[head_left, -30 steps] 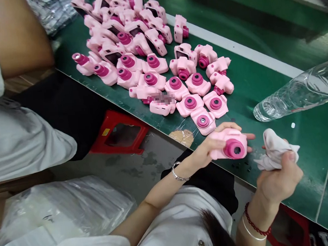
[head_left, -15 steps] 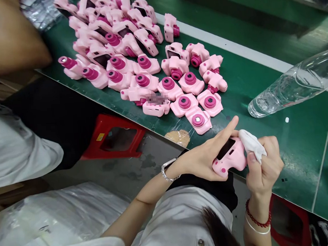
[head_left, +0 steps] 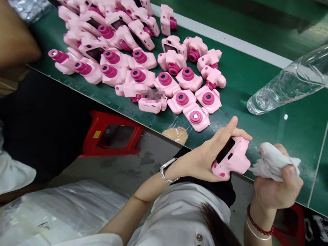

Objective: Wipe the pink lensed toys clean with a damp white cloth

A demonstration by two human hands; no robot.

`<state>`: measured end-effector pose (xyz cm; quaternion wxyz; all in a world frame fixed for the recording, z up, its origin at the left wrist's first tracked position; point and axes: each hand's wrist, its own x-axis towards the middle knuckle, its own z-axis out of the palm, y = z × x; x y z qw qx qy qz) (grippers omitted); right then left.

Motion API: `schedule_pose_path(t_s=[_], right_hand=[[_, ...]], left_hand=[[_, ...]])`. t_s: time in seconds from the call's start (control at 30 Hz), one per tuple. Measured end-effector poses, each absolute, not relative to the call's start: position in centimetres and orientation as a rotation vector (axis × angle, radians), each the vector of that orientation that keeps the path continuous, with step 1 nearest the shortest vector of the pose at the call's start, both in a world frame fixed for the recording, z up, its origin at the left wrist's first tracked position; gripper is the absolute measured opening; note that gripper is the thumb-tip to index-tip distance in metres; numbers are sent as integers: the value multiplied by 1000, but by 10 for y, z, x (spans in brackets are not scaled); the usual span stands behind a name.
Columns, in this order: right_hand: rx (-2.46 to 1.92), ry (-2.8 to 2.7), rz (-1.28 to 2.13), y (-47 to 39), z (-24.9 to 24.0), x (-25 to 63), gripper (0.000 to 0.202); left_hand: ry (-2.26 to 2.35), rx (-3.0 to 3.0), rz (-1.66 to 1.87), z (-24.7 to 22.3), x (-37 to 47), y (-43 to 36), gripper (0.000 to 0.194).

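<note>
A pink toy camera (head_left: 235,160) rests in my left hand (head_left: 205,155), gripped between thumb and fingers just over the table's front edge. Its dark screen and small pink buttons face up; the lens side is hidden. My right hand (head_left: 280,189) is closed on a crumpled white cloth (head_left: 275,163), a little to the right of the camera and apart from it. Just beyond my left hand lies another pink toy camera (head_left: 196,117) with its magenta lens up, at the near end of a large group of such cameras (head_left: 137,57).
On the green table (head_left: 267,137) a clear plastic bottle (head_left: 286,85) stands at the right. Another person's arm (head_left: 4,41) reaches in at upper left. Below the table edge are a red stool (head_left: 87,144) and a plastic-wrapped bundle (head_left: 60,210). Tape (head_left: 176,135) sticks to the edge.
My right hand has drawn the cloth away from the camera, to the right and slightly down. My left hand still holds the camera. The other person's arm has shifted.
</note>
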<state>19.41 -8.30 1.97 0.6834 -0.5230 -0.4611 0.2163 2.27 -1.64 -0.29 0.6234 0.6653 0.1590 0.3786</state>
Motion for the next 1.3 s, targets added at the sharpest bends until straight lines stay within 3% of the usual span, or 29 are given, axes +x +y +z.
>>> schedule_pose_path(t_s=[0.2,0.43,0.57,0.73,0.93,1.03,1.17,1.3], right_hand=[[-1454,-998,620,-100,16,175,28],[-1350,-897,918,-101,19,164,44],[-1306,-839,935,-96,22,162,34],[-1387,-781,941,-95,19,159,36],[-1373,-1013,724,-83,21,164,31],[-1331,-1485,358,-70,26,172,25],[-1154,-1866,-97,-58,25,184,26],[-1034,-1908,-155,-63,17,193,21]], left_hand=[[489,1556,887,3,23,-17,104],[590,1586,997,-1,24,-20,90],[604,1531,1027,-7,23,-20,96],[612,1513,1003,-9,22,-18,100],[549,1529,1000,-8,21,-18,101],[523,1551,981,-8,21,-17,112],[482,1547,980,-5,20,-12,107],[482,1458,892,-8,23,-8,120]])
